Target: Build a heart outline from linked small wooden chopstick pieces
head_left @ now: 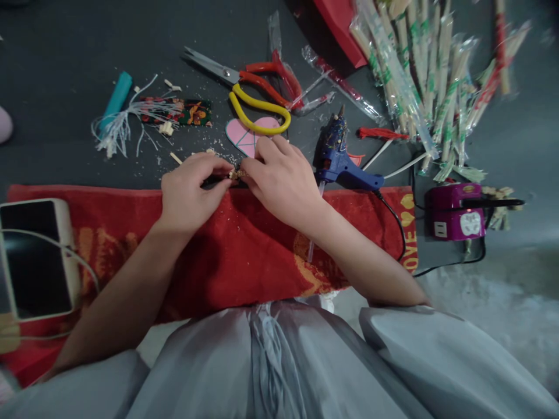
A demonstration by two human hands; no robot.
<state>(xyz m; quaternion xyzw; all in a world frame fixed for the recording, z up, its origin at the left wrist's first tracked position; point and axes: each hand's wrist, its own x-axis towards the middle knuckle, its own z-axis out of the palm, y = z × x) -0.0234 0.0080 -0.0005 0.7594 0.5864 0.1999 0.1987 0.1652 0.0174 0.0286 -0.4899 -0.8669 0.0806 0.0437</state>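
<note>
My left hand [191, 187] is closed in a pinch at the far edge of the red towel [244, 250]. Between its fingertips and those of my right hand [283, 181] is a small pale, crumbly-looking piece [234, 174], mostly hidden by the fingers. The fingers of my right hand are also pinched on this piece. Just beyond the right hand lie a pink heart-shaped card [241, 138] and scissors [227, 74] with an orange and a yellow handle. Pale crumbs and slivers are scattered around my fingertips.
A blue glue gun [345, 169] lies right of my right hand, its cord running to a purple power socket [454, 210]. Wrapped chopsticks [428, 75] are heaped at the back right. White strings [117, 125] and a teal stick [116, 96] lie left; a phone [37, 256] rests nearer.
</note>
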